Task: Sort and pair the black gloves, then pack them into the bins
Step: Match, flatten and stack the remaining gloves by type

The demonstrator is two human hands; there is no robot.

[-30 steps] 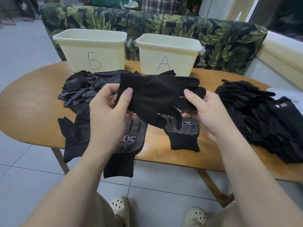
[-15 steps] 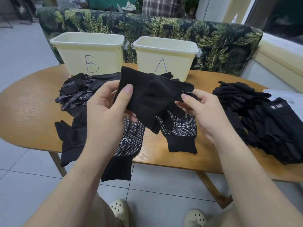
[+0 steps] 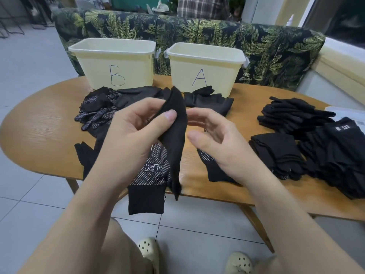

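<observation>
Above the table [image 3: 49, 135], left hand [image 3: 126, 143] fingers pinching a hanging black glove [image 3: 175, 135], right hand [image 3: 219, 145] fingers loosely spread, empty

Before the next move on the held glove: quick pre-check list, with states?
1. Left hand grips the plain black glove: ok.
2. Right hand free to take it: ok, fingers relaxed, holding nothing.
3. Glove flattened for pairing: not ok, it hangs bunched and lengthwise.
4. Mate picked out: cannot tell; only dotted gloves lie right below.
5. Bin A and bin B upright, tops open: ok.
6. Bin contents: cannot tell, the insides are hidden.
</observation>
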